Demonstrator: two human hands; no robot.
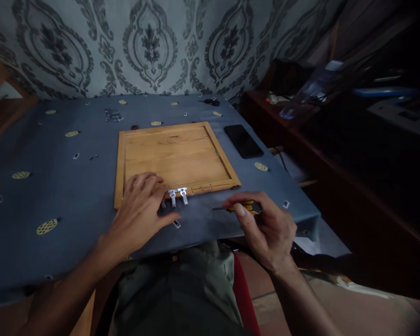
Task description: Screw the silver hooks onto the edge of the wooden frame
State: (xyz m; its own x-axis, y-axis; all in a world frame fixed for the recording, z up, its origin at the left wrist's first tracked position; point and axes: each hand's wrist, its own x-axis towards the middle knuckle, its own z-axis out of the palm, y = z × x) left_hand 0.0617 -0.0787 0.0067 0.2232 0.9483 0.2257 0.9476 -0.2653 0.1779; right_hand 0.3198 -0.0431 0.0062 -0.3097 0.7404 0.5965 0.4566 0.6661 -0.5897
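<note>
A square wooden panel (177, 158) with a raised frame lies on the blue cloth in front of me. A small silver metal hinge (178, 195) sits at its near edge. My left hand (142, 210) rests on the panel's near left corner, fingers curled next to the hinge and touching it. My right hand (266, 228) is closed round a screwdriver (238, 207) with a yellow and black handle, its thin tip pointing left towards the hinge, a short way from it.
A black phone (243, 141) lies right of the panel. Small metal parts (112, 115) and a dark tool (212, 101) lie at the table's far side. The blue table (56, 186) ends at the right beside a dark wooden cabinet (336, 154) holding clutter.
</note>
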